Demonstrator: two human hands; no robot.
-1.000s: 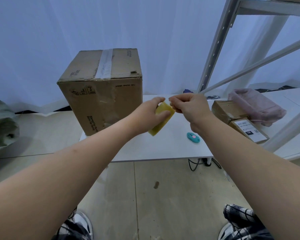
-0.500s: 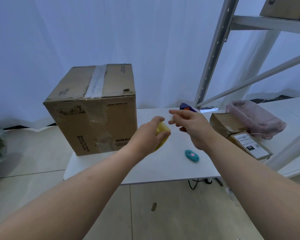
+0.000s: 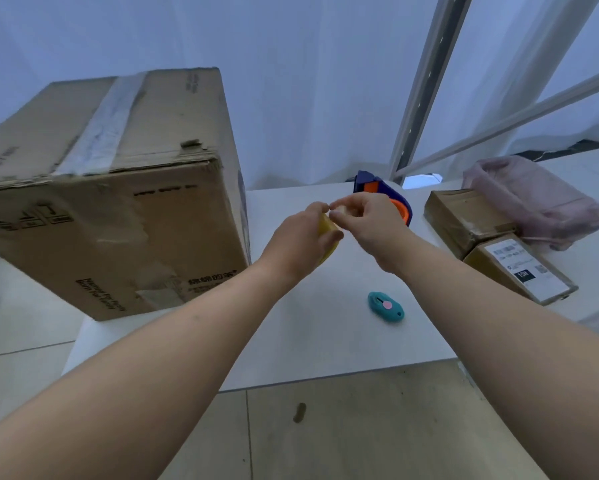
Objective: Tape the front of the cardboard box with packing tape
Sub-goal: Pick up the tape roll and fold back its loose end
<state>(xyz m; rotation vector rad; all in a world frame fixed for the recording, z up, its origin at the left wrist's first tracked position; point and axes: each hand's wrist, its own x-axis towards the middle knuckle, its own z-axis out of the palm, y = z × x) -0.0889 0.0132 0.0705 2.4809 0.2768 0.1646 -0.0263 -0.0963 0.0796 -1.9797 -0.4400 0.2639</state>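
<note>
Two hands meet above the white surface (image 3: pixel 325 344): at nine o'clock stands the cardboard box (image 3: pixel 118 202); your left hand (image 3: pixel 299 242) grips the yellow tape roll (image 3: pixel 325 227), your right hand (image 3: pixel 369 223) pinches at its edge.

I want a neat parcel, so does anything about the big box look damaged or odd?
Yes. The cardboard box has a torn, crumpled top front edge, and scuffed patches of old tape residue on its front face. The tape strip on top looks worn.
</note>
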